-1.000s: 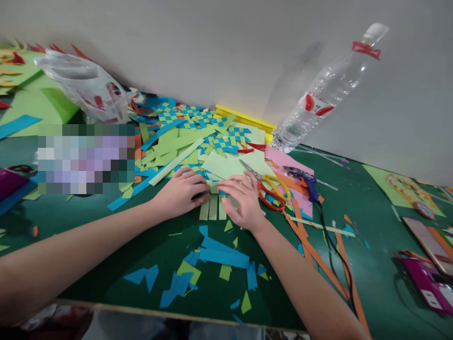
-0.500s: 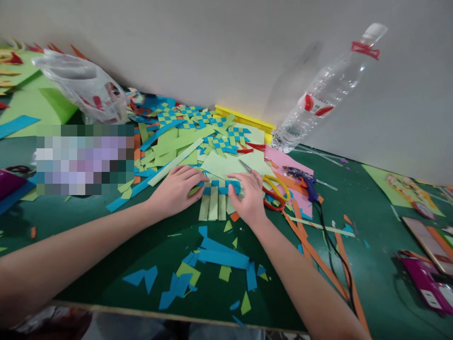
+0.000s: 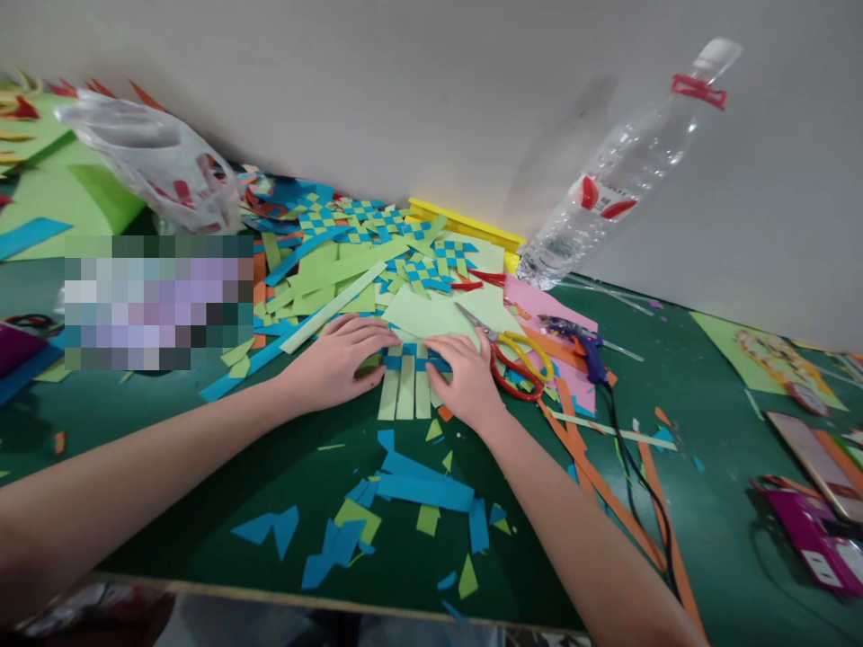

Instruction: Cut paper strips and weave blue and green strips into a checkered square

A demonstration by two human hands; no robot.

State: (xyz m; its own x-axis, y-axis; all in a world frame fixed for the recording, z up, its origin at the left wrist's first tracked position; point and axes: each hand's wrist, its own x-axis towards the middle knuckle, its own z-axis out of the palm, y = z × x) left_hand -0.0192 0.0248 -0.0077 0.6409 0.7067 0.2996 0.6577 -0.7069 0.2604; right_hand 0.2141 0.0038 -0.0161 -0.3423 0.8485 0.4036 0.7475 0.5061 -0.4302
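At centre frame, the left hand (image 3: pixel 333 364) is lying flat, fingers pressing the left edge of the weave (image 3: pixel 416 379). Its green strips (image 3: pixel 391 400) are pointing down-frame, and a blue strip (image 3: pixel 410 363) is crossing them sideways toward the right hand (image 3: pixel 467 379), whose flat fingertips are pressing its end, scissors (image 3: pixel 516 359) just beyond.

scissors (image 3: pixel 513 357) right of woven strips (image 3: pixel 406 385) | bottle (image 3: pixel 610 193) behind, against wall (image 3: pixel 404 90) | scraps (image 3: pixel 411 499) in front

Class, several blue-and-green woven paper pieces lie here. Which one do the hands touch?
The unfinished weave with loose green strip ends, between left hand and right hand; the others lie farther back, untouched.
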